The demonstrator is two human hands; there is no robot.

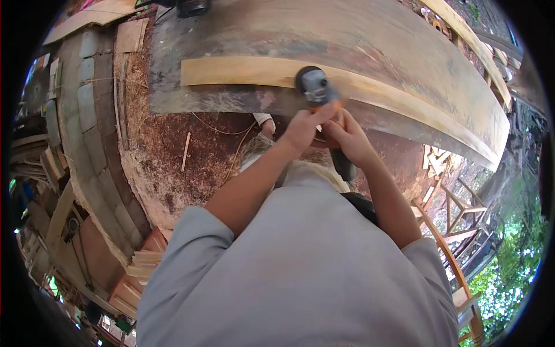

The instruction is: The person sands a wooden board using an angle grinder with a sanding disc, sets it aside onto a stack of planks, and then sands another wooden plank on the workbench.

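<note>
An angle grinder [315, 87] with a grey head and an orange part lies over a long pale wooden board [243, 70]. Its round dark disc is at the board's face; whether it touches cannot be made out. My left hand [302, 130] is closed around the grinder's front part, just behind the head. Close beside it, my right hand [351, 137] is wrapped round the grinder's body, whose dark rear end points back toward me. The head is a little blurred. The board rests on a broad worn worktable [231, 34], near its front edge.
A dark tool [192, 8] with a cord sits at the table's far edge. Wood offcuts [437, 162] lie on the ground at right, near a wooden frame [462, 209]. A low block wall [87, 98] runs along the left, with stacked boards [144, 263] nearer me.
</note>
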